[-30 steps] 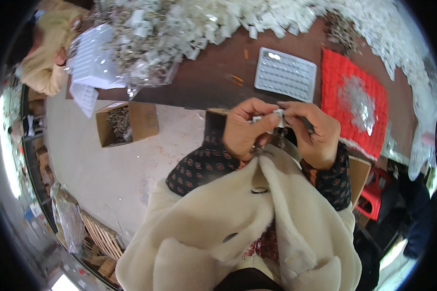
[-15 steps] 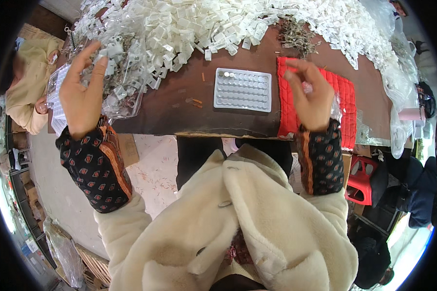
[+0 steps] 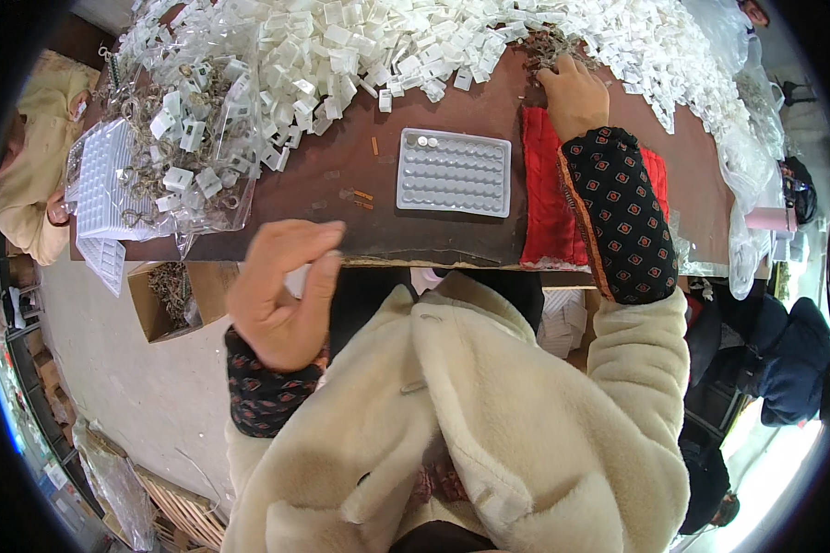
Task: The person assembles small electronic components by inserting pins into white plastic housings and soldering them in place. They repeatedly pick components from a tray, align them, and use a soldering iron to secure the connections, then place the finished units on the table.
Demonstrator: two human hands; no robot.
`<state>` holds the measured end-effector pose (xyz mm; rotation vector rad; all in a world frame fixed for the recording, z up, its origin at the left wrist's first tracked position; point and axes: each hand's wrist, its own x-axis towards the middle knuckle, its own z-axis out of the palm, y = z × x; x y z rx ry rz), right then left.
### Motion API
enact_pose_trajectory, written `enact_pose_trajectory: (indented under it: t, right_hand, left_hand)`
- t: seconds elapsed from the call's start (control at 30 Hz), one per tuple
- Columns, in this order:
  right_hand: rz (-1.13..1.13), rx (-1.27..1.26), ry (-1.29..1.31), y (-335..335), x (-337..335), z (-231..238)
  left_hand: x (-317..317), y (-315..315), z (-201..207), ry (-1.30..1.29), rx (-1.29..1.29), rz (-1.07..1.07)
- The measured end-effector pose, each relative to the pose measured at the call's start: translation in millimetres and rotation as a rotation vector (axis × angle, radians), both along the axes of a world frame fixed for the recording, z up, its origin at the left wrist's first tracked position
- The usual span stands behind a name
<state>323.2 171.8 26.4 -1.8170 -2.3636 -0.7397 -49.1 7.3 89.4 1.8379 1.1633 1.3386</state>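
My left hand hovers just off the table's near edge, thumb and fingers curved with a gap between them and nothing visible inside. My right hand reaches to the far side, its bent fingertips at a small heap of thin metal pieces. Whatever those fingertips pinch is hidden. Between the hands lies a white plastic tray with rows of round cells; a few silver discs sit in its far-left corner. A red quilted cloth lies under my right sleeve.
White plastic cases are heaped along the far side. At the left, a clear bag holds more cases and metal pieces beside stacked white trays. Small orange-brown strips lie on the brown tabletop. Another person is at far left.
My left hand has come from beside the bag toward me and to the right. My right hand has moved from above the red cloth to the metal heap.
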Motion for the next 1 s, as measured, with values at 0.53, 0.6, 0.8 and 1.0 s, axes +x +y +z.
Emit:
enact_pose_trajectory:
  t: [0.53,0.6,0.8,1.0]
  right_hand:
    - [0.254,-0.430,1.394,-89,-37,85]
    - [0.254,-0.562,1.406,-123,-72,84]
    - [0.393,-0.420,1.252,-153,-122,74]
    - [0.518,-0.085,0.930,-153,-130,50]
  left_hand:
    - [56,3,-25,-0.701,-0.641,-0.279]
    - [69,9,-26,-0.715,-0.598,-0.260]
    - [71,11,-38,-0.872,-0.683,-0.285]
    - [71,15,-43,-0.955,-0.755,-0.211]
